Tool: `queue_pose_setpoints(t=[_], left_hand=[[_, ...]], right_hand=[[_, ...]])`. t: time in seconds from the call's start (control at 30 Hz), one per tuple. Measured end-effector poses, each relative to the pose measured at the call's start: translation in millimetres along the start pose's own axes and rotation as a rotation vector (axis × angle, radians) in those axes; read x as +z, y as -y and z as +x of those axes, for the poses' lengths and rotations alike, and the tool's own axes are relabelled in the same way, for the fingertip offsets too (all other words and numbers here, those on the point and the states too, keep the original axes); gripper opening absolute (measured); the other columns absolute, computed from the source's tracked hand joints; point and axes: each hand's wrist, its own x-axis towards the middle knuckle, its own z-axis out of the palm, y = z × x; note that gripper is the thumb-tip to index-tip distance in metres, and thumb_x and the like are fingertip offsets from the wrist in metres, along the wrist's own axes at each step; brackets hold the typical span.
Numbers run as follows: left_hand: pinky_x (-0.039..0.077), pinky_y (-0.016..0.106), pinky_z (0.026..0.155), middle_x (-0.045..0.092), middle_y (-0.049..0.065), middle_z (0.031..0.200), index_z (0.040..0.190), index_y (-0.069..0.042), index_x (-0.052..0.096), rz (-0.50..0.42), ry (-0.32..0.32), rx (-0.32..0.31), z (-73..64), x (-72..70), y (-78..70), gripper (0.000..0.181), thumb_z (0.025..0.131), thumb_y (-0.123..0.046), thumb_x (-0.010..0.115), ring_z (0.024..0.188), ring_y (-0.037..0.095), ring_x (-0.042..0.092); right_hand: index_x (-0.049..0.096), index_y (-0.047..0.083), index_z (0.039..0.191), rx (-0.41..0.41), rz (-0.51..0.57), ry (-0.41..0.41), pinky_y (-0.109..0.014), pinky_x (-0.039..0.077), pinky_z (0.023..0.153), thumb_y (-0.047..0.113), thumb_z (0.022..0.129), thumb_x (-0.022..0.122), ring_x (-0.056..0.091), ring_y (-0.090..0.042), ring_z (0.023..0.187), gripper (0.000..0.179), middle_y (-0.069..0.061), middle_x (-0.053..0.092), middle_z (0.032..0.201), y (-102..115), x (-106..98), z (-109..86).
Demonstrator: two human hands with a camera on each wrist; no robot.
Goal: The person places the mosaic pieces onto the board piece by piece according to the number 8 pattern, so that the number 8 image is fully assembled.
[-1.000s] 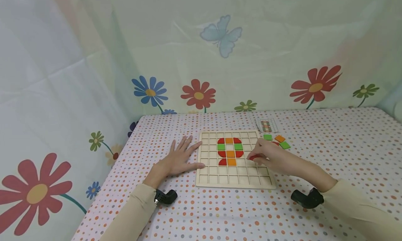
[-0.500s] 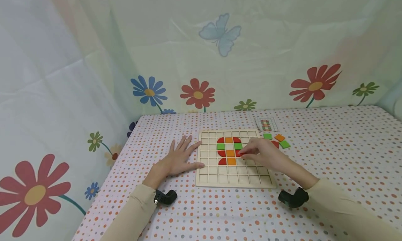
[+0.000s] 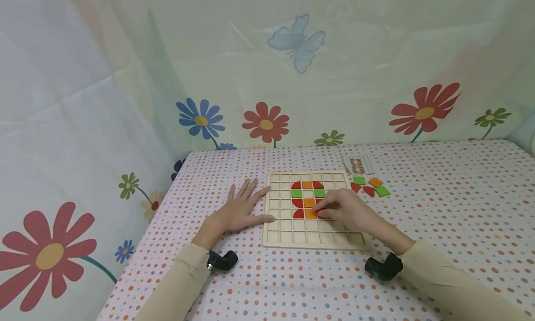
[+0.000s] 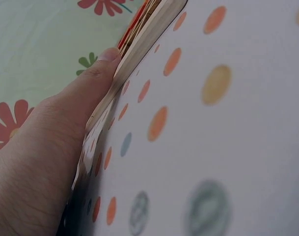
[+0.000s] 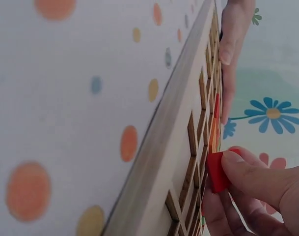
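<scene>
Red tile (image 5: 219, 172) is pinched between thumb and fingers of the right hand (image 3: 349, 211), just right of the lowest orange tile (image 3: 310, 213) on the board (image 3: 311, 246). Can't tell if it's touching the cell.

Vs 1 s ago: right hand has shifted left, from the board's right-hand columns to the coloured pattern. Two loose red tiles (image 3: 368, 191) off the board's right edge now show fully; the hand partly hid them before. Left hand (image 3: 238, 212) unchanged: fingers spread, thumb and index at the board's left edge.

Board looks like pale bare wood, square cells split by thin raised strips. Held tile is thick, flat, solid red, with straight edges showing. Placed red ones have a rounded corner; orange and green are squares. Dotted cloth (image 3: 267, 288) underneath.

Hands are apart, either side of the pattern; tile sits at the right fingertips, away from the left.
</scene>
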Motion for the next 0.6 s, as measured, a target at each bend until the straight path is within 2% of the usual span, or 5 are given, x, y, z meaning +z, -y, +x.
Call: queue_pose_setpoints(t=[0.17,0.33,0.6], left_hand=[[-0.008,0.066,0.124,0.002,0.010,0.176,0.169,-0.032,0.017,0.003,0.001,0.000,1.7,0.2,-0.1,0.094,0.094,-0.078,0.049,0.161,0.034,-0.005],[-0.008,0.066,0.123,0.001,0.011,0.176,0.170,-0.031,0.016,-0.001,0.007,0.007,1.3,-2.0,-0.9,0.093,0.095,-0.076,0.050,0.161,0.034,-0.006],[-0.007,0.067,0.123,0.004,0.013,0.176,0.170,-0.029,0.018,-0.019,-0.005,0.015,-0.5,-2.7,-1.1,0.093,0.096,-0.075,0.052,0.161,0.035,-0.005]], right_hand=[[0.083,0.001,0.102,0.012,-0.025,-0.013,-0.023,0.048,0.065,-0.006,0.090,0.077,0.053,-0.014,0.076,0.015,0.000,0.066,0.085,-0.6,-3.4,-1.3],[0.082,-0.001,0.105,0.023,-0.056,-0.006,-0.022,0.050,0.065,-0.009,0.090,0.075,0.055,-0.013,0.077,0.018,0.000,0.067,0.086,0.4,-5.9,-2.8],[0.083,-0.001,0.103,0.020,-0.104,0.021,-0.021,0.047,0.064,-0.009,0.088,0.077,0.049,-0.012,0.075,0.018,0.002,0.062,0.082,4.7,-3.8,-0.3]])
